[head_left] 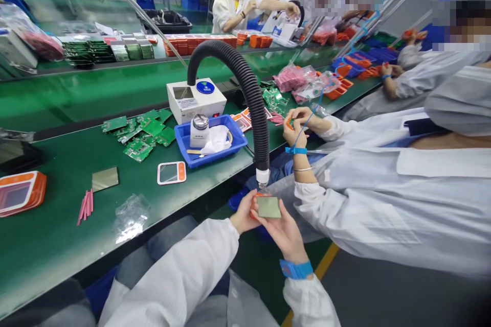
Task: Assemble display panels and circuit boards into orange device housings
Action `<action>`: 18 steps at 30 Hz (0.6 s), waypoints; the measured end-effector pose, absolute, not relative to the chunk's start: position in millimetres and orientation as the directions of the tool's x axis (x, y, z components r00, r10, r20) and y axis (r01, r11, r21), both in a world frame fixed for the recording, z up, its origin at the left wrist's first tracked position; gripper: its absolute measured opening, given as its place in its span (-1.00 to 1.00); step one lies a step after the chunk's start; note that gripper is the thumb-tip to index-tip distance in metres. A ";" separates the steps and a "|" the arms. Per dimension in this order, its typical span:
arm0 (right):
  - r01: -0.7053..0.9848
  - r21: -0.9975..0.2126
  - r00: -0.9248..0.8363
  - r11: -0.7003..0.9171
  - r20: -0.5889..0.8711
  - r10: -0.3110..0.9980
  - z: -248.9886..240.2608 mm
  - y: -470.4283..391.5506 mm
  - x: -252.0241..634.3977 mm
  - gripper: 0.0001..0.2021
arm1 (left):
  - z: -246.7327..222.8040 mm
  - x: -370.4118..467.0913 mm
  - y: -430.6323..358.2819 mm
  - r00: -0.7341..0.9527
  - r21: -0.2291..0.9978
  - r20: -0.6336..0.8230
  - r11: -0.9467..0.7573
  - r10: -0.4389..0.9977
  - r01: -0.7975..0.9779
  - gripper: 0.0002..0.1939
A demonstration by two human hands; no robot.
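Just below the nozzle of the black flexible hose [251,82], both of my hands meet in front of me. My left hand [244,215] is closed on an orange plastic casing [253,208], of which only the edge shows. My right hand [287,232], with a blue wrist strap [296,269], is closed on a flat greenish-grey display panel [269,206]. The panel lies over the casing; whether it sits inside cannot be seen. On the bench nearby are a white-and-orange front cover [171,172], another display panel [105,179] and pink strips [86,205].
A blue tray [207,156] holds a dispenser bottle [199,131] and a white cloth [218,140]. Behind it stands a white box [195,99] with the hose. Green circuit boards [148,130] lie left; stacked orange casings [23,193] farther left. A co-worker's hands [299,125] are close on my right.
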State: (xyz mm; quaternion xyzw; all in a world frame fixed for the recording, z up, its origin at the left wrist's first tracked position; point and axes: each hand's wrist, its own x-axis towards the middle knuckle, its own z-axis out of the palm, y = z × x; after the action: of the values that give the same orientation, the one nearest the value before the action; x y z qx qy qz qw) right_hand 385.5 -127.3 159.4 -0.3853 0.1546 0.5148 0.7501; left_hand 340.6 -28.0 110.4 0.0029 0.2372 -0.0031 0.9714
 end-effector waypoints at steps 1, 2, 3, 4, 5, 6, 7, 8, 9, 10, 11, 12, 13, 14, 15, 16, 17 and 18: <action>-0.893 -0.418 0.421 0.168 -0.640 0.643 161.3 -132.3 387.0 -0.70 | 109.2 339.7 -27.3 0.889 0.005 -0.457 1.000 -0.015 0.019 -0.64; -0.893 -0.419 0.423 0.166 -0.651 0.630 162.9 -137.8 388.5 -0.68 | 107.6 338.4 -26.7 0.891 0.002 -0.452 0.999 -0.028 0.033 -0.64; -0.890 -0.423 0.431 0.170 -0.659 0.616 164.4 -143.5 389.8 -0.67 | 105.7 336.9 -26.4 0.893 -0.001 -0.448 0.999 -0.044 0.048 -0.64; -0.885 -0.430 0.444 0.178 -0.666 0.599 165.5 -148.9 391.1 -0.65 | 103.6 335.5 -26.6 0.893 -0.001 -0.446 0.998 -0.056 0.062 -0.63; -0.879 -0.439 0.460 0.188 -0.672 0.580 166.3 -153.7 392.3 -0.61 | 101.3 334.2 -27.5 0.892 0.001 -0.446 0.997 -0.068 0.077 -0.63; -0.872 -0.448 0.475 0.198 -0.678 0.561 166.8 -157.7 393.4 -0.57 | 99.0 333.5 -29.1 0.890 0.005 -0.448 0.996 -0.079 0.091 -0.63; -0.866 -0.457 0.489 0.205 -0.685 0.540 166.9 -160.8 394.4 -0.51 | 96.7 333.4 -31.6 0.888 0.011 -0.452 0.995 -0.088 0.104 -0.63; -0.861 -0.465 0.500 0.208 -0.693 0.519 166.6 -162.9 395.3 -0.47 | 94.4 334.2 -34.6 0.885 0.017 -0.456 0.993 -0.096 0.116 -0.63; -0.857 -0.472 0.508 0.208 -0.702 0.500 166.1 -164.2 396.0 -0.44 | 92.4 335.7 -38.0 0.882 0.023 -0.459 0.991 -0.105 0.129 -0.63; -0.853 -0.480 0.515 0.206 -0.710 0.480 165.3 -165.2 396.4 -0.43 | 90.5 337.9 -41.3 0.880 0.028 -0.461 0.989 -0.114 0.143 -0.63; -0.848 -0.490 0.524 0.204 -0.715 0.463 164.4 -166.0 396.4 -0.46 | 88.9 340.4 -44.2 0.878 0.032 -0.462 0.987 -0.123 0.155 -0.63; -0.840 -0.503 0.537 0.203 -0.716 0.446 163.3 -167.0 396.1 -0.51 | 87.6 342.9 -46.4 0.879 0.035 -0.458 0.985 -0.133 0.167 -0.63; -0.831 -0.518 0.551 0.203 -0.715 0.431 162.2 -168.5 395.6 -0.57 | 86.5 345.2 -47.9 0.881 0.037 -0.452 0.983 -0.141 0.177 -0.63; -0.821 -0.534 0.565 0.201 -0.712 0.416 161.1 -170.5 394.9 -0.63 | 85.7 346.9 -48.6 0.885 0.040 -0.442 0.983 -0.146 0.182 -0.63; -0.811 -0.551 0.579 0.197 -0.710 0.401 159.8 -172.9 394.1 -0.68 | 85.1 347.9 -48.9 0.891 0.044 -0.430 0.983 -0.144 0.180 -0.63; -0.802 -0.567 0.591 0.188 -0.709 0.385 158.4 -175.5 393.4 -0.71 | 84.7 348.2 -49.0 0.898 0.050 -0.417 0.984 -0.138 0.174 -0.62; -0.795 -0.581 0.600 0.176 -0.709 0.370 156.9 -178.0 392.7 -0.72 | 84.3 348.0 -49.4 0.905 0.057 -0.406 0.985 -0.126 0.163 -0.62; -0.789 -0.594 0.607 0.161 -0.711 0.355 155.3 -180.0 391.9 -0.73 | 83.9 347.6 -50.2 0.911 0.068 -0.398 0.987 -0.110 0.149 -0.61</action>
State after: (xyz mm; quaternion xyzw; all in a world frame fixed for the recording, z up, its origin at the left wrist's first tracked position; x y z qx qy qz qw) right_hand 391.9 -180.0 155.3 -0.5170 0.2095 0.3905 0.7324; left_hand 347.6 -50.2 83.9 0.0482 0.2004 -0.0662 0.9763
